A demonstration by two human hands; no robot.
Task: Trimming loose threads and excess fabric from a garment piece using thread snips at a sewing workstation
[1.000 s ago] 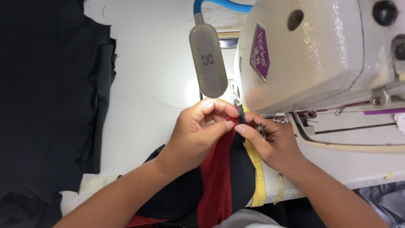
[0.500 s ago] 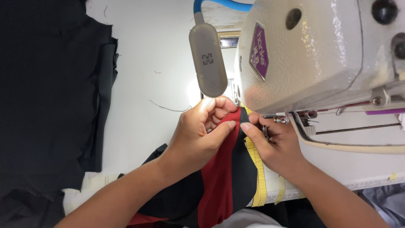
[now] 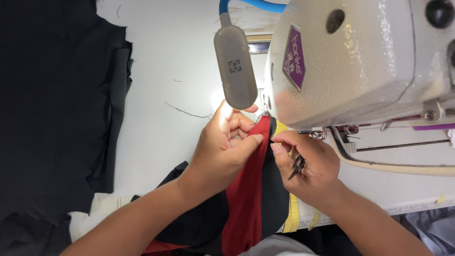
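My left hand (image 3: 222, 151) pinches the edge of a red fabric strip (image 3: 246, 194) that runs up toward the needle area of a cream sewing machine (image 3: 360, 61). My right hand (image 3: 308, 166) grips the black fabric (image 3: 275, 189) beside the red strip, thumb against its edge, with small metal thread snips (image 3: 297, 166) tucked in the palm. Both hands meet just below the machine head. A yellow measuring tape (image 3: 294, 215) lies under the black fabric by my right wrist. The needle itself is hidden.
A grey lamp head (image 3: 234, 66) on a blue flexible arm shines down just above my left hand. A pile of black fabric (image 3: 52, 109) covers the left side of the white table (image 3: 161, 95). Loose threads lie on the tabletop.
Both hands have pushed the red and black fabric a little farther up toward the machine head. The left thumb now lies along the red edge.
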